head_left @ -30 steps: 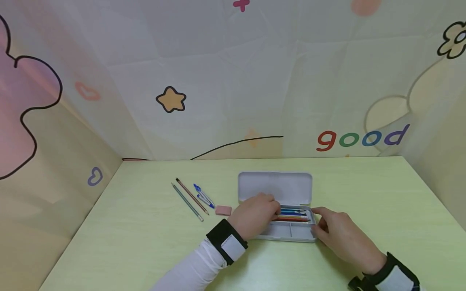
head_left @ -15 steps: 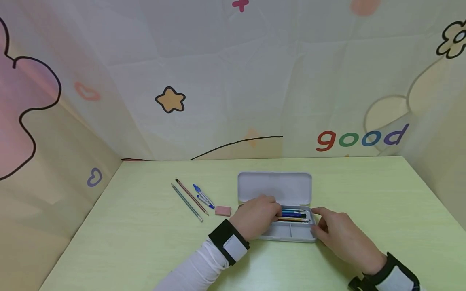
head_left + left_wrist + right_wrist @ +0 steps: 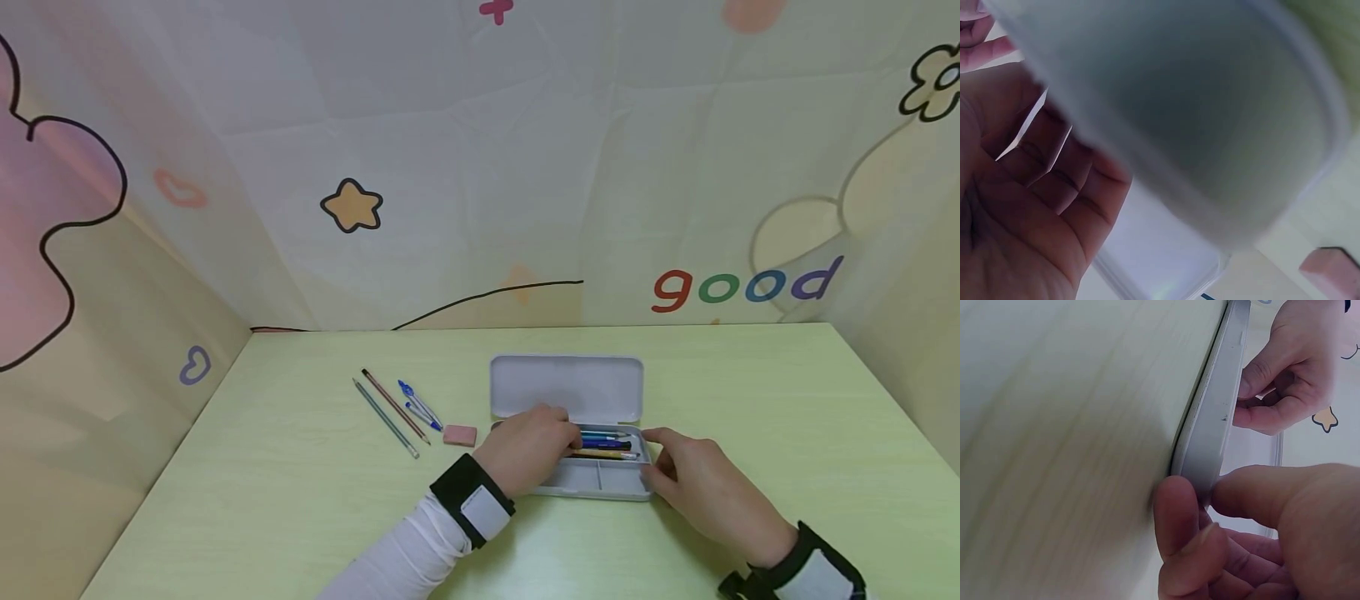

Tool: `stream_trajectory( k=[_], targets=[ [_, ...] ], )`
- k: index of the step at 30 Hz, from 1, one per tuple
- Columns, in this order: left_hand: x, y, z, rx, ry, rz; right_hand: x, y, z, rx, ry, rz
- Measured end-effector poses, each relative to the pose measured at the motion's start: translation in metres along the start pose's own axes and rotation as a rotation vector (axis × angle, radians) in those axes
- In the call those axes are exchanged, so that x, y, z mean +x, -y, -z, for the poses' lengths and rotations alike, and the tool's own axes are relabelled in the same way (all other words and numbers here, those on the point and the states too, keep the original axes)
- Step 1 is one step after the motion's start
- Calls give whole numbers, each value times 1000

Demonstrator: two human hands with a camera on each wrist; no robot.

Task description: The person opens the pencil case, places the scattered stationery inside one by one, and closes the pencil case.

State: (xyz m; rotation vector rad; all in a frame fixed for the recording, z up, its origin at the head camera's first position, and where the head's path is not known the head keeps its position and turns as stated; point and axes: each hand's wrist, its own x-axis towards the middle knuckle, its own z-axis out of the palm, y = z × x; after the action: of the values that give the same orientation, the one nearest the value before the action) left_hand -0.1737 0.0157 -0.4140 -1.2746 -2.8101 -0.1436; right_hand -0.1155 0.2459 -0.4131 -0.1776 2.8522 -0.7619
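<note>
A white pencil case [image 3: 566, 387] lies on the table with its lid tipped back. Several pencils and pens [image 3: 603, 443] fill its upper compartment. My left hand [image 3: 525, 446] reaches over the left part of the case, its curled fingers pinching the left end of a yellowish pencil [image 3: 603, 455] there; the fingertips are largely hidden. In the right wrist view the left hand [image 3: 1294, 378] shows thumb and fingers close together inside the rim. My right hand [image 3: 708, 492] grips the case's right end between thumb and fingers, also seen by the right wrist camera.
Left of the case lie a pink eraser [image 3: 460, 435], a blue compass-like tool [image 3: 422, 406], a brown pencil [image 3: 396, 405] and a green pencil [image 3: 386, 417]. The case's front compartments [image 3: 573, 477] have a divider. A printed cloth [image 3: 465, 167] hangs behind the table [image 3: 360, 517].
My left hand has shifted slightly right inside the case. The pencils beside its fingers have shifted and show different colours. My right hand stays at the case's right end.
</note>
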Motion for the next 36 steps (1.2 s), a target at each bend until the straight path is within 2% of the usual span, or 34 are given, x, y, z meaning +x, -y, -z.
stream_trajectory(
  k=[21, 28, 36],
  targets=[
    [-1, -3, 3, -16, 1, -4, -1, 1, 1, 4, -1, 2],
    [-2, 1, 3, -5, -12, -28, -1, 2, 1, 3, -4, 6],
    [-7, 5, 12, 23, -19, -30, -1, 1, 1, 0, -3, 2]
  ],
)
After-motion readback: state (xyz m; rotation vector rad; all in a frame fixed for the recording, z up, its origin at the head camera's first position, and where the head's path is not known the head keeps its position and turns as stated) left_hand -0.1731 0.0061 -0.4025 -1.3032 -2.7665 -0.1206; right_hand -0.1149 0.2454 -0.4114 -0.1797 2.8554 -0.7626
